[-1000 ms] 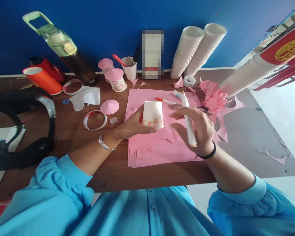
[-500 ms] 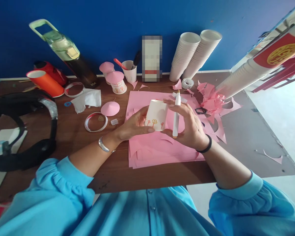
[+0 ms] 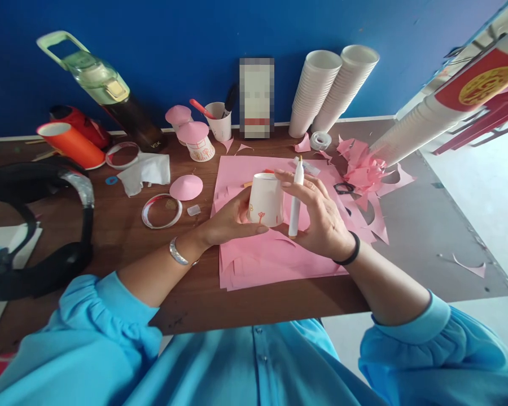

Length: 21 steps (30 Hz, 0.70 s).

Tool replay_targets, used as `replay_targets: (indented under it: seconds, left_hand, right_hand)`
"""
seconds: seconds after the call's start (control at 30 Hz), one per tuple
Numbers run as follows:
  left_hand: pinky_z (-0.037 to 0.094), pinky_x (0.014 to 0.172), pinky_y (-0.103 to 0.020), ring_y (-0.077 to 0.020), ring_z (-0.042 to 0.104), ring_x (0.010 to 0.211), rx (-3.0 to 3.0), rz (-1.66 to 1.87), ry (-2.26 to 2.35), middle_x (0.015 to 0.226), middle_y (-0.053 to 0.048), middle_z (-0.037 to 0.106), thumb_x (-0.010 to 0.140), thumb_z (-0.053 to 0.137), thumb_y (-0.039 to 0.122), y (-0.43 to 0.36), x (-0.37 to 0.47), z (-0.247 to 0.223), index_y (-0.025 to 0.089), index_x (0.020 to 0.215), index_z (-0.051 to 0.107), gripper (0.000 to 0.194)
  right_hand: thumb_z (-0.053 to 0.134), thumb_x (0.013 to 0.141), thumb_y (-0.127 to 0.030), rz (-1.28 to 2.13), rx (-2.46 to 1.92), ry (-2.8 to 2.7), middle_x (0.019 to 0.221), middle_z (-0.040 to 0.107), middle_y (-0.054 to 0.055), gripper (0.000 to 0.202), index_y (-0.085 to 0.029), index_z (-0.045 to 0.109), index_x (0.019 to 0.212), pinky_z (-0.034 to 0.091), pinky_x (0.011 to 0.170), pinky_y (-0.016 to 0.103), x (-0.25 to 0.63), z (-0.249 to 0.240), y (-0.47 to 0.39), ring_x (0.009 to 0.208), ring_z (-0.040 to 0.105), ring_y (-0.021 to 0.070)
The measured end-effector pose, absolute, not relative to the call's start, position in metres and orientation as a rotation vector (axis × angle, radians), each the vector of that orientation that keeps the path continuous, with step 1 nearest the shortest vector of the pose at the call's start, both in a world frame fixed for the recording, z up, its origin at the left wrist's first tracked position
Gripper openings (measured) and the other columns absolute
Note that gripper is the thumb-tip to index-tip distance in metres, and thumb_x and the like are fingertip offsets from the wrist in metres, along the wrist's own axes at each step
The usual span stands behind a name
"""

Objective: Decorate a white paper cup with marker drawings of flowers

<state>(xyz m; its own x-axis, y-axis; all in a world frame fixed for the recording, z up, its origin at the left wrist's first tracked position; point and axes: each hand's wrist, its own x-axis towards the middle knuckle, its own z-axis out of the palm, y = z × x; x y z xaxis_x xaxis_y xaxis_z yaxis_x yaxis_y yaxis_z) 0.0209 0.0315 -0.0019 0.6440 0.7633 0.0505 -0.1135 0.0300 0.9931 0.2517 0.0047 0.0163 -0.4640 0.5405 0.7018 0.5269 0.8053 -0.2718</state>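
A white paper cup (image 3: pixel 266 197) with flowers drawn in red and yellow is held above the pink paper sheets (image 3: pixel 258 262). My left hand (image 3: pixel 231 217) grips it from the left, thumb under its lower edge. My right hand (image 3: pixel 319 214) touches the cup's right side with its fingertips. Against that hand's palm side a white marker (image 3: pixel 296 197) stands nearly upright, tip uppermost. To the left lie a pink paper cone (image 3: pixel 186 187) and a tape roll (image 3: pixel 162 211). Behind stands a decorated cup (image 3: pixel 201 149) with a pink cone roof.
Two stacks of paper cups (image 3: pixel 315 93) stand by the blue wall, a phone-like pixelated panel (image 3: pixel 257 98) beside them. Pink paper scraps (image 3: pixel 364 160) lie at right. A bottle (image 3: pixel 127 113), an orange tube (image 3: pixel 71 145) and black headgear (image 3: pixel 82 220) occupy the left.
The cup has turned in my hands, so its drawn flowers have shifted leftward and more blank wall shows. The marker has moved slightly left with my right hand.
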Motion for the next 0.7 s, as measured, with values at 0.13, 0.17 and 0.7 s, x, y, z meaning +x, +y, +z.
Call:
replay_targets:
  seconds: [0.13, 0.17, 0.7]
  left_hand:
    - [0.051, 0.114, -0.055, -0.0393, 0.056, 0.141, 1.51, 0.752, 0.742, 0.15, -0.015, 0.061, 0.068, 0.097, 0.047, 0.032, 0.023, -0.001, 0.026, 0.145, 0.056, 0.089]
    - [0.052, 0.113, -0.054, -0.0392, 0.057, 0.14, 1.512, 0.748, 0.763, 0.149, -0.015, 0.062, 0.069, 0.096, 0.048, 0.032, 0.023, -0.001, 0.025, 0.145, 0.056, 0.089]
    - [0.054, 0.095, -0.045, -0.0299, 0.065, 0.115, 1.33, 0.707, 0.721, 0.125, -0.01, 0.068, 0.07, 0.096, 0.048, 0.037, 0.016, -0.009, 0.024, 0.131, 0.059, 0.076]
  right_hand:
    - [0.073, 0.098, -0.03, -0.008, -0.822, -2.186, 0.156, 0.061, 0.019, 0.071, -0.028, 0.036, 0.159, 0.056, 0.111, 0.062, 0.25, 0.013, 0.004, 0.142, 0.063, 0.0375]
    - [0.071, 0.099, -0.029, -0.002, -0.822, -2.197, 0.157, 0.061, 0.019, 0.071, -0.028, 0.035, 0.159, 0.056, 0.111, 0.062, 0.25, 0.014, 0.003, 0.143, 0.062, 0.0374]
    - [0.064, 0.102, -0.025, 0.017, -0.668, -2.048, 0.078, 0.07, 0.001, 0.017, -0.019, 0.063, 0.118, 0.056, 0.054, 0.027, 0.25, 0.035, -0.018, 0.061, 0.067, 0.0157]
